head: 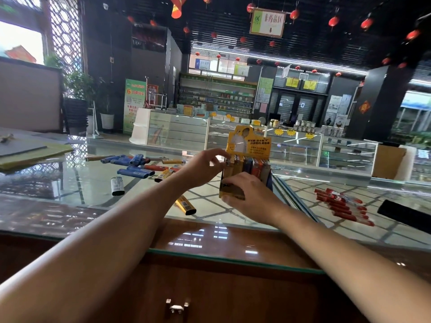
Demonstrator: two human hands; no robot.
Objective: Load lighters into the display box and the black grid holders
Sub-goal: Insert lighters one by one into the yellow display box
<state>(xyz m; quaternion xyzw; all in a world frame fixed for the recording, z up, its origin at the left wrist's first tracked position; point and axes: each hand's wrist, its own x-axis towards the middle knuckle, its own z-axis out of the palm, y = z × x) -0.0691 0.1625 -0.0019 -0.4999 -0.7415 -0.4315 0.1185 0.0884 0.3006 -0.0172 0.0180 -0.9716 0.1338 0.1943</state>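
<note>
Yellow display box (229, 192) stands upright on the glass counter, printed header card up. It's partly filled with a row of upright lighters (253, 165) in yellow, blue and orange; the right hand (251, 194) grips its lower front and the left hand (203, 167) has its fingertips at the leftmost lighter's top, grip too blurred to call. Loose stock lies flat on the glass: blue lighters (130, 159) mixed with orange and yellow ones well left of the box, one black-and-white lighter (117, 185) nearer, one yellow lighter (185, 205) just left of the box, and a cluster of red lighters (340, 205) to the right.
</note>
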